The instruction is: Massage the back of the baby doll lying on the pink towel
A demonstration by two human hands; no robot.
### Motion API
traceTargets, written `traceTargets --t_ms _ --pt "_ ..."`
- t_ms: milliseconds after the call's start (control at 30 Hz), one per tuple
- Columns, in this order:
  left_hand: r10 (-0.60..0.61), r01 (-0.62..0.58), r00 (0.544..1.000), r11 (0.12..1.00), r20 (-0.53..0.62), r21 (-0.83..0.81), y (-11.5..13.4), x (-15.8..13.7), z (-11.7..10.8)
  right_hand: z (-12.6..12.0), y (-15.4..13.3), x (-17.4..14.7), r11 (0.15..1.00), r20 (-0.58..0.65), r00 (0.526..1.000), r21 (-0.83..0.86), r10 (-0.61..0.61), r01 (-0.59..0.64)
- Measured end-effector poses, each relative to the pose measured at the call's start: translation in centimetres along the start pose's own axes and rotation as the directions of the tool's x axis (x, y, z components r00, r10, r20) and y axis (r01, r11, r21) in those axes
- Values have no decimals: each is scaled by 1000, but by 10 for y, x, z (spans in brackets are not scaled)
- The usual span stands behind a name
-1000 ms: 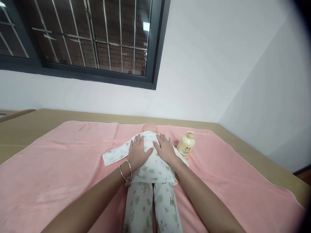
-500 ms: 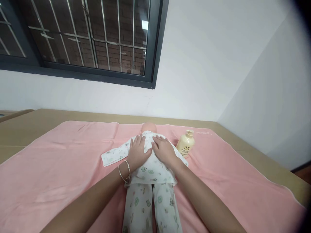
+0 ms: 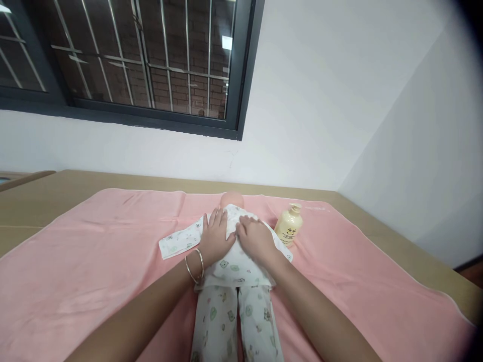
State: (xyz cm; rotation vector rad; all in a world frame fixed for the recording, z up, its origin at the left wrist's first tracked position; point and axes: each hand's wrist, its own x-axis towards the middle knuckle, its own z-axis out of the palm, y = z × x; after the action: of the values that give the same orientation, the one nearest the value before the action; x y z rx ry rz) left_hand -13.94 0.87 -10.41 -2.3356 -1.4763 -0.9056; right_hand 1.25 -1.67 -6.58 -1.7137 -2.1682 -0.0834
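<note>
1. Up at far left: a dark-framed window [image 3: 151,63] with metal bars, set in a pale wall [image 3: 332,95]; below it, a wooden surface [image 3: 53,198], mostly covered by a pink towel [image 3: 94,261].
2. Left of centre: a patterned sleeve [image 3: 181,242], stretched out sideways on the towel, well apart from the bottle.
3. Next, the left hand [image 3: 217,239], with silver bangles [image 3: 194,266] at the wrist. Laid flat on the upper back, fingers forward, thumb out towards the middle. Opened out, with hold of nothing.
4. At centre: a clothed doll [image 3: 239,266], lying lengthwise on the towel, rounded head [image 3: 232,199] at the far end, trousers [image 3: 215,317] nearest. No face in view, so probably face down.
5. Just right of the middle: the right hand [image 3: 256,240], on the other side of the upper back, fingers bent, thumb near the left thumb. Impossible to tell whether any cloth is caught beneath.
6. Likely step in hand, judging by both hands: pressing or stroking the doll's upper back. For the next move: light, even contact, right fingers loosened first to avoid bunching the shirt.
7. Farther right: a pale yellow pump bottle [image 3: 290,226], upright near the doll's other sleeve [image 3: 284,248]; contact hard to judge.
</note>
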Motion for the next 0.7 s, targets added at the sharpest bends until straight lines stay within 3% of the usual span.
traceTargets --t_ms 133,233,333,500,600,700 --pt "91 -88 994 995 68 -40 -6 3 11 26 33 20 993 -26 998 101 57 -54" --pt "166 -167 985 986 -39 -15 -1 -1 10 32 34 19 995 -18 999 92 42 -40" --pt "186 -187 968 982 -167 12 5 -8 6 23 12 5 999 -3 999 -2 38 -38" --pt "103 -108 977 994 -186 -16 6 -13 2 9 -18 -17 994 3 997 -82 -76 76" --pt "-8 1 988 999 -154 -45 1 -11 7 16 -4 -8 996 -79 995 70 -57 63" --pt "-20 16 999 992 -30 -123 -4 -8 14 32 23 8 969 -98 993 235 -60 82"
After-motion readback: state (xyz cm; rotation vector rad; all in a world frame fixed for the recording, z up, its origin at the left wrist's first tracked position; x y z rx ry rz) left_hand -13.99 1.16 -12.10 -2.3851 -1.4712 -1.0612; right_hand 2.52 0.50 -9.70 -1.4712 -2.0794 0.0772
